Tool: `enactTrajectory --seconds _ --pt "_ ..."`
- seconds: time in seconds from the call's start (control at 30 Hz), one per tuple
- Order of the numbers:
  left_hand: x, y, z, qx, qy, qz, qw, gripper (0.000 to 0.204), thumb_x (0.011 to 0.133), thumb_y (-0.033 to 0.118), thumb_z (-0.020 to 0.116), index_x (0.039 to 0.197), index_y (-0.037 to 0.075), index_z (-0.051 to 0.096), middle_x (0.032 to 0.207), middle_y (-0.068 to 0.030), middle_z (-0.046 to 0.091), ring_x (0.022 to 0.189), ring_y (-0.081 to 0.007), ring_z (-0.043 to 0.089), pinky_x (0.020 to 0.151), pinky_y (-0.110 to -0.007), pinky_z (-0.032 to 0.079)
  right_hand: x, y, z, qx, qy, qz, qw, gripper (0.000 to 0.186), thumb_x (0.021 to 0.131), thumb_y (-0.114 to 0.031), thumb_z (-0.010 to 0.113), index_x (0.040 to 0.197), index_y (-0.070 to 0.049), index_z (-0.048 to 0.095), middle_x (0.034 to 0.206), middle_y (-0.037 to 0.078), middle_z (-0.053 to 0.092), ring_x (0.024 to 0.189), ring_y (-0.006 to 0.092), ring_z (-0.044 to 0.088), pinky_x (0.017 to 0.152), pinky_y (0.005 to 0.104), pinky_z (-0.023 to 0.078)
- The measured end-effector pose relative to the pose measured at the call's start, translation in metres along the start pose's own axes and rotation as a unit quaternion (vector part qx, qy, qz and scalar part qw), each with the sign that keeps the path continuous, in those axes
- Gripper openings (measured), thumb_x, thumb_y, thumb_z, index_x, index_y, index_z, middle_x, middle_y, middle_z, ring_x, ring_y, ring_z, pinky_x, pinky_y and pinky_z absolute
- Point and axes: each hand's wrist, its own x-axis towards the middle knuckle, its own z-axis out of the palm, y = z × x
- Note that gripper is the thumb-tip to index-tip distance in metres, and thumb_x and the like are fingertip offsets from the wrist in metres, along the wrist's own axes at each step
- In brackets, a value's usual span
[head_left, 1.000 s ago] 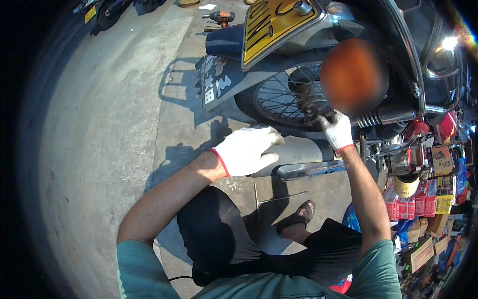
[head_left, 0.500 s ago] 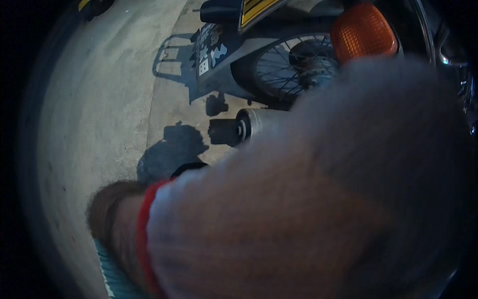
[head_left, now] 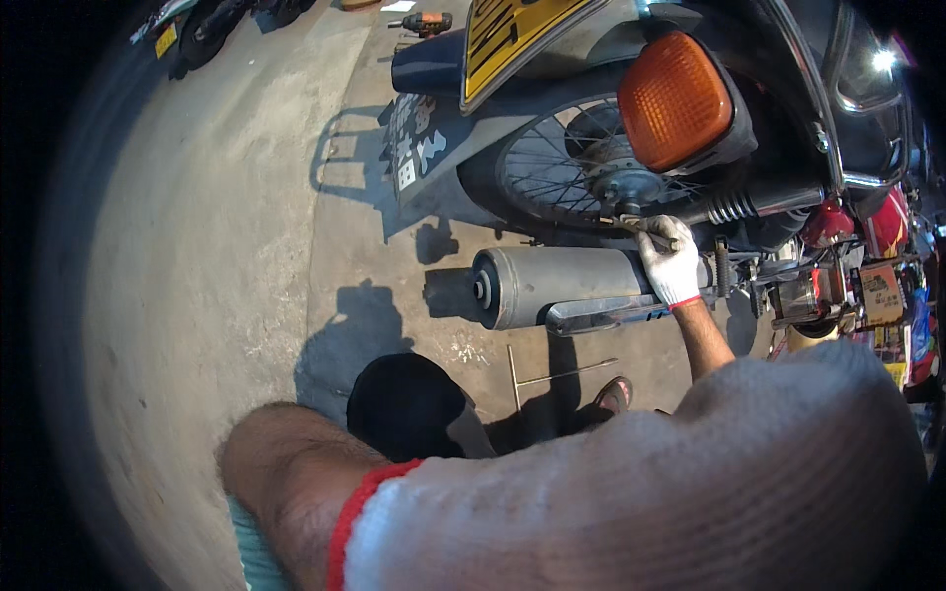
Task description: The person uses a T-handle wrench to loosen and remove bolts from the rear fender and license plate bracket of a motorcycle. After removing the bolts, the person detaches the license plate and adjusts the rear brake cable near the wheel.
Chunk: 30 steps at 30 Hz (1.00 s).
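Note:
My left hand [head_left: 631, 492], in a white knit glove with a red cuff, is raised very close to the camera and fills the lower right. Its fingers are not distinguishable. Beyond it, my right hand [head_left: 670, 261], gloved the same way, is at the motorcycle's rear wheel hub [head_left: 626, 182]. Its fingers are closed round a short metal rod-like piece [head_left: 662, 239] at the axle; the exact kind cannot be made out. The grey exhaust muffler [head_left: 567, 281] lies just below that hand. Above are the spoked wheel and an orange turn signal [head_left: 675, 103].
On the concrete floor lies a T-handle wrench [head_left: 562, 376], near a sandalled foot [head_left: 613, 396]. My dark-clad knee [head_left: 409, 404] is in front. An orange-and-black power tool [head_left: 429, 23] rests at the back. Another motorbike [head_left: 212, 30] stands far left; boxes [head_left: 880, 293] crowd the right.
My left hand has dropped lower in the picture, uncovering the muffler, the axle and my right hand there. The picture is also brighter and sharper.

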Motion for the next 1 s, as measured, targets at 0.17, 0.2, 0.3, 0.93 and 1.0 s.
enactTrajectory --seconds 0.17,0.2,0.3,0.93,1.0 --pt "-0.003 -0.001 0.006 0.002 0.002 0.004 1.0 0.035 0.089 0.031 0.062 0.111 0.003 0.063 0.107 -0.0168 0.064 0.098 -0.0294 0.063 0.086 -0.04 0.051 -0.003 0.006 0.005 -0.042 -0.005 0.005 0.999 0.01 0.076 -0.01 0.067 0.084 -0.008 0.063 0.08 0.014 0.059 0.081 0.0343 0.057 0.075 0.0423 0.046" --pt "-0.002 0.0 0.008 0.004 0.002 0.008 1.0 0.035 0.089 0.031 0.062 0.111 0.003 0.063 0.107 -0.0169 0.064 0.098 -0.0294 0.063 0.086 -0.04 0.051 -0.01 0.014 0.004 -0.043 0.018 -0.014 0.999 0.01 0.075 -0.009 0.067 0.085 -0.009 0.063 0.08 0.014 0.059 0.081 0.0341 0.057 0.075 0.0421 0.046" --pt "-0.001 0.002 0.012 0.013 -0.008 0.015 1.0 0.036 0.089 0.031 0.062 0.111 0.003 0.063 0.106 -0.017 0.064 0.098 -0.0295 0.063 0.087 -0.04 0.051 -0.003 0.002 -0.004 -0.01 -0.009 0.006 1.0 0.01 0.074 -0.008 0.067 0.084 -0.009 0.064 0.079 0.013 0.061 0.08 0.0335 0.058 0.075 0.0415 0.046" --pt "-0.041 -0.01 -0.021 -0.011 0.128 -0.12 0.984 0.038 0.089 0.032 0.062 0.113 0.003 0.064 0.105 -0.0176 0.066 0.098 -0.0302 0.063 0.088 -0.041 0.051 -0.007 -0.009 -0.004 -0.003 -0.017 0.0 1.0 0.012 0.078 -0.013 0.068 0.089 -0.009 0.07 0.079 0.014 0.062 0.079 0.0345 0.059 0.073 0.0427 0.047" --pt "-0.06 -0.027 -0.04 0.013 0.159 -0.218 0.963 0.038 0.089 0.032 0.062 0.113 0.003 0.064 0.105 -0.0177 0.066 0.098 -0.0303 0.063 0.088 -0.041 0.05 0.011 -0.008 -0.004 -0.001 -0.042 -0.016 0.999 0.012 0.078 -0.013 0.068 0.09 -0.01 0.07 0.078 0.013 0.062 0.079 0.0336 0.059 0.073 0.0426 0.047"
